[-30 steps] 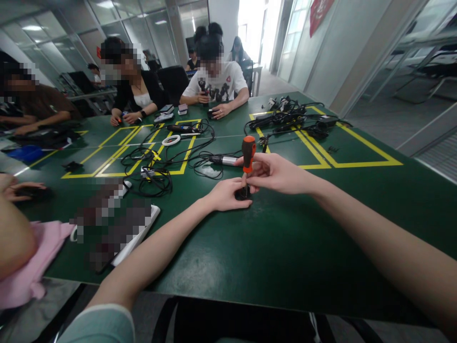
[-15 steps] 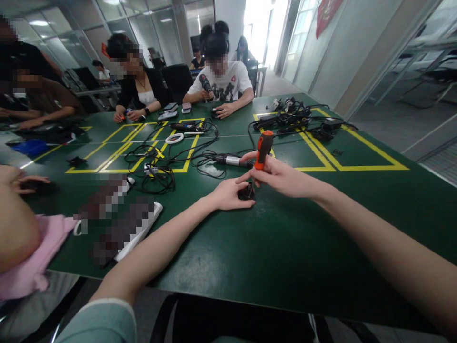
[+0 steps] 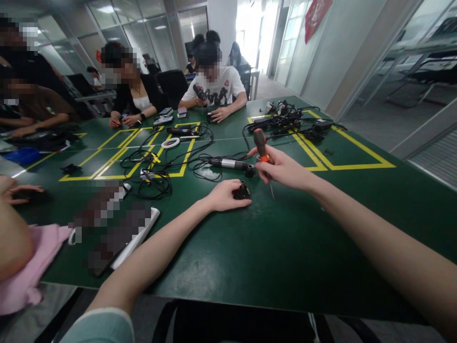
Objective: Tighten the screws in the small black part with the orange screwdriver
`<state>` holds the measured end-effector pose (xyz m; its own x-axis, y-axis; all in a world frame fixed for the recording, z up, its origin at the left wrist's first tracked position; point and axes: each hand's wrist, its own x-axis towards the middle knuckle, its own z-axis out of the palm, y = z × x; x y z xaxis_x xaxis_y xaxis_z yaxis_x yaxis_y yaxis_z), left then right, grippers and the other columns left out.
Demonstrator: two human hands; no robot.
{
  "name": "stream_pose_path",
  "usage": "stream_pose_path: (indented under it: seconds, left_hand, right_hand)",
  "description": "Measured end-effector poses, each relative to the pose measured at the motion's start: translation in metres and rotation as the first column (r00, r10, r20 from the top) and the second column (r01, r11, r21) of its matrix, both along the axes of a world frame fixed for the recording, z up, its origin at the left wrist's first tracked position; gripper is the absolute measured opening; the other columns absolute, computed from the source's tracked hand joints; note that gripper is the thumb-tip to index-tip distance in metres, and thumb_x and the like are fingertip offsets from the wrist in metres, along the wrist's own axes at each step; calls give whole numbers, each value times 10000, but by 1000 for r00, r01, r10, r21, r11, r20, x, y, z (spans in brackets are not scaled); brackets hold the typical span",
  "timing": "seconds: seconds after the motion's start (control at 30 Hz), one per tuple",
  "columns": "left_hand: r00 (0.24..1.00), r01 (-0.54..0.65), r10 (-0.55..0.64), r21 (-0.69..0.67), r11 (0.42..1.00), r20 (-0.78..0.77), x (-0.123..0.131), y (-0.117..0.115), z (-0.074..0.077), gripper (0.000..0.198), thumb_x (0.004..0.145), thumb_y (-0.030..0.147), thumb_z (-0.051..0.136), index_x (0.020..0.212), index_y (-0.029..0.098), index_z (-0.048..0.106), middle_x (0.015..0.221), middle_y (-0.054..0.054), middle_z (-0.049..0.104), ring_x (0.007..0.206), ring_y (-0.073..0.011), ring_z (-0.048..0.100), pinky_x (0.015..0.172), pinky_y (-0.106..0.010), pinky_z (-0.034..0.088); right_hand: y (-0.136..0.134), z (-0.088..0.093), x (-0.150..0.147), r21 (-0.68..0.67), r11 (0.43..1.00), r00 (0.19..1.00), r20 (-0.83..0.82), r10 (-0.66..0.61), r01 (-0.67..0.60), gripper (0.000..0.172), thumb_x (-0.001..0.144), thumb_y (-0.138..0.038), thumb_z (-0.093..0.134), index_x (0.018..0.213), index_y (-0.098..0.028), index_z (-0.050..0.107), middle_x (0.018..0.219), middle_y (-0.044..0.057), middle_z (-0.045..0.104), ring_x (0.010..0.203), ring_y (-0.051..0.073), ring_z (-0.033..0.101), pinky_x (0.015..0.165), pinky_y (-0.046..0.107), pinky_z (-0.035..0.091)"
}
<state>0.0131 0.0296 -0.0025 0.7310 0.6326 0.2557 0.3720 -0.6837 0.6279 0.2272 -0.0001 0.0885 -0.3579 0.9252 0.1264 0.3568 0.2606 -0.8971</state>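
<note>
My left hand [image 3: 228, 195] rests on the green table with thumb and fingers closed around a small black part [image 3: 242, 191] that has a short upright post. Its finer detail is too small to make out. My right hand [image 3: 276, 164] grips a screwdriver [image 3: 261, 141] with a dark grey and orange handle. The thin shaft slants down below the fingers, its tip apart from the black part and to the right of it. Just beyond both hands lies a silver and black cylindrical tool [image 3: 230, 163] with a black cable.
Tangled black cables [image 3: 285, 119] and tools lie at the back right, near small loose bits [image 3: 328, 152]. More cables [image 3: 153, 183] and a white ring [image 3: 170, 143] are at left. A white-edged device [image 3: 137, 238] lies beside my left forearm. Several people sit around the table [image 3: 228, 267].
My right hand has lifted the screwdriver away from the black part, to the right, and its handle tilts differently. My left hand stays on the part. The view has shifted slightly.
</note>
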Motion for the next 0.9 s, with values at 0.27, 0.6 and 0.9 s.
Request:
stream_pose_path:
  seconds: [0.27,0.6,0.9]
  left_hand:
    - [999,-44,46,-92,995,20,1,1,1,316,855,448,817,912,139,781,788,-18,678,695,-153,578,652,-268,443]
    - [988,-14,70,-382,924,134,-4,7,1,484,778,552,869,978,116,801,830,-27,733,748,-163,623,709,-266,495]
    - [989,69,-8,-415,907,146,0,1,25,365,824,451,839,980,122,809,951,-62,802,860,-203,697,809,-296,547]
  right_hand:
    - [-14,-53,10,127,988,780,608,-147,87,457,912,-154,553,1368,-160,583,694,-14,660,627,191,610,617,280,394]
    - [-28,-72,8,510,858,881,428,-202,-52,219,871,-273,637,1068,-179,650,1136,145,698,1047,307,677,896,430,556]
    - [-38,-75,-6,350,937,998,64,-27,2,512,841,-325,781,1310,-184,633,1205,119,668,849,192,684,643,305,596]
